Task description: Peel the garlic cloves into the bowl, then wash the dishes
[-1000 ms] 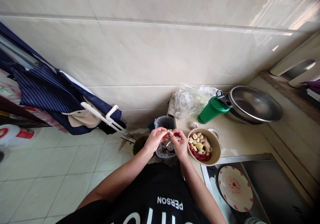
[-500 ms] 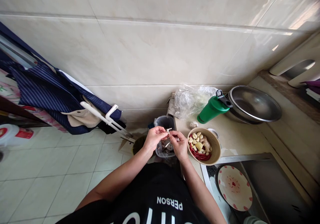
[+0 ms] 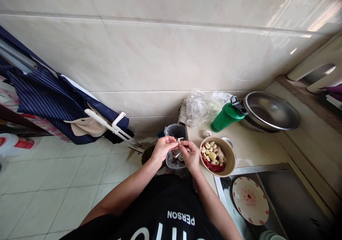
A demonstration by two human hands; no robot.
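Over the trash bin (image 3: 175,130), my left hand (image 3: 163,148) and my right hand (image 3: 191,156) meet with their fingertips pinched together. Between them is a small piece of garlic (image 3: 180,139) with a pale stem sticking up; the fingers hide most of it. Beneath the hands, the bin is lined with a clear bag and has scraps inside. Just right of my right hand stands a beige basket (image 3: 231,158) with peeled garlic cloves (image 3: 207,146), ginger (image 3: 220,155) and red chillies (image 3: 214,167). A whole garlic bulb (image 3: 206,133) lies behind the basket.
On the counter are a green shaker bottle (image 3: 227,117), crumpled clear plastic bags (image 3: 204,106) and metal bowls (image 3: 272,110). A plate (image 3: 250,200) lies in the sink area at right. Striped cloth (image 3: 50,97) and a white handle (image 3: 107,124) are at left.
Both hands stay nearly in place over the bin, with only tiny finger movement at the garlic. The view has shifted very slightly.
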